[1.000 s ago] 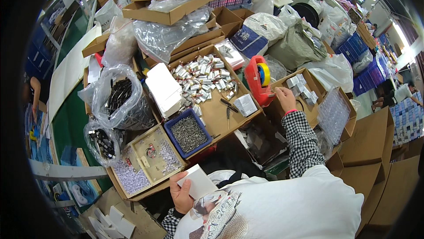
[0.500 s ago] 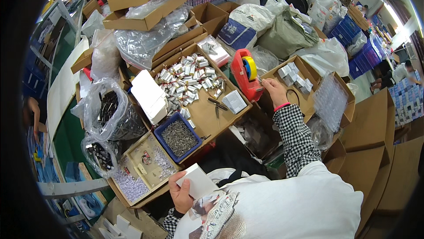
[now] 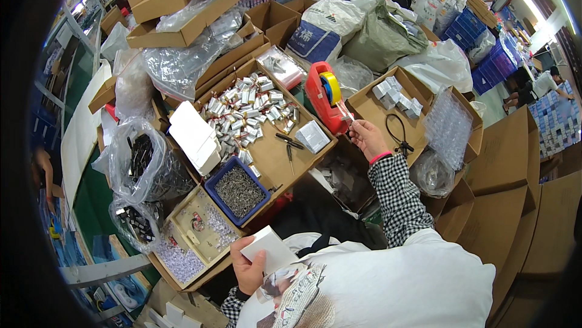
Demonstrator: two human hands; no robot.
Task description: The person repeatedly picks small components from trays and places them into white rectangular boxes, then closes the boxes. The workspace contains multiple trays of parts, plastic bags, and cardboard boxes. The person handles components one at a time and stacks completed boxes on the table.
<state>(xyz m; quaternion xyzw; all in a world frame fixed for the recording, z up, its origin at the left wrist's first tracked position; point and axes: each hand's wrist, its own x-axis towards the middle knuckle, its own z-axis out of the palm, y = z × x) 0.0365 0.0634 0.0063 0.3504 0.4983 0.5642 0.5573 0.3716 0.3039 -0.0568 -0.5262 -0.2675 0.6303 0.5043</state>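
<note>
My left hand (image 3: 247, 272) is closed around a small white box (image 3: 273, 251), low in front of my body. My right hand (image 3: 368, 140) pinches the free end of a strip of clear tape between thumb and fingertips. That tape runs from the red tape dispenser (image 3: 322, 102), which carries a roll with a yellow core (image 3: 331, 88). The dispenser stands at the right end of a shallow cardboard tray (image 3: 267, 167). Silver battery-like parts with thin wires (image 3: 248, 113) lie heaped in that tray, near a stack of pale flat pieces (image 3: 312, 137) and dark-handled tools (image 3: 289, 141).
A blue bin of small screws (image 3: 239, 190) stands before a divided tray (image 3: 206, 231) of tiny pale parts. Plastic bags of black parts (image 3: 140, 164) lie left. At right, an open carton (image 3: 364, 107) holds small white boxes (image 3: 397, 94), a black cable (image 3: 397, 134) and bubble wrap (image 3: 450, 125).
My right hand has shifted slightly toward me from the dispenser, with a short strip of tape now stretched to its fingers. My left hand still holds the white box. The view has shifted slightly.
</note>
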